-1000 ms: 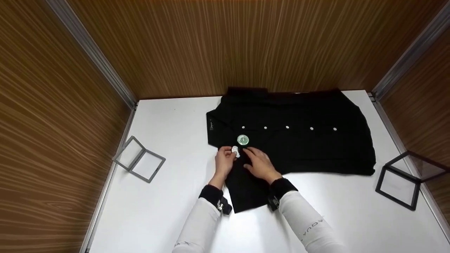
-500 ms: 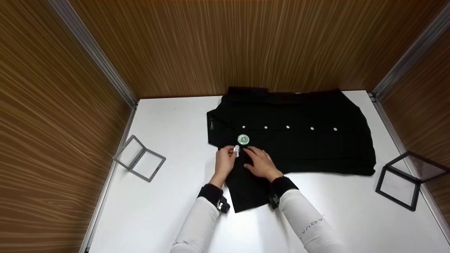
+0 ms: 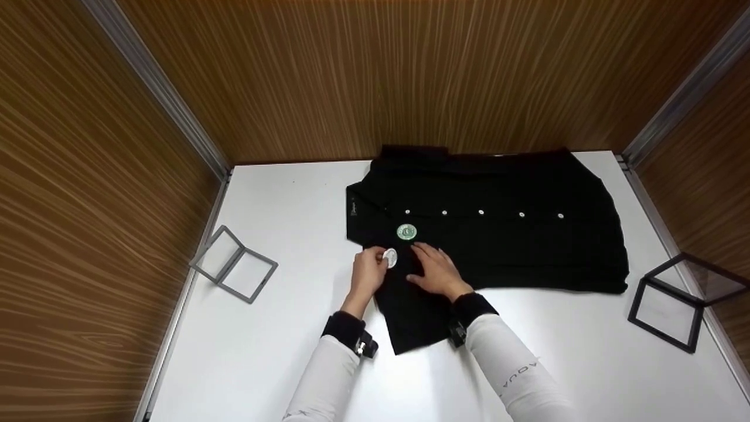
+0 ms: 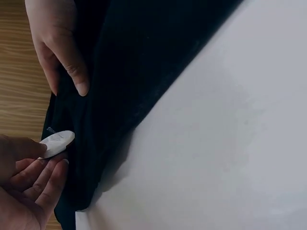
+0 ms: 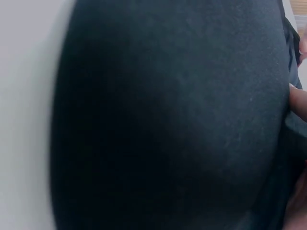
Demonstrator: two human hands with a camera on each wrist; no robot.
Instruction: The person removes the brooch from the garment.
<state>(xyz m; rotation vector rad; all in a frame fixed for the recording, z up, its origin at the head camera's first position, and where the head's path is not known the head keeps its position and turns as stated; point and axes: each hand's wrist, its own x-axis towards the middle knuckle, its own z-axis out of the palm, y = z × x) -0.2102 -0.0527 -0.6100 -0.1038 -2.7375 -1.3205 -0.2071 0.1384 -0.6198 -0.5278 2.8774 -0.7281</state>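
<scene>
Near mid-frame in the head view, the left hand pinches a white disc between thumb and fingers, over the black shirt. Likely light, stiff and smooth, it is best held by its rim. The right hand, fingers loosely extended, rests on the shirt, probably soft and limp. Just beyond lies a green badge. Open hinged frames, perhaps cases, flank it: grey frame left, black frame far right.
</scene>
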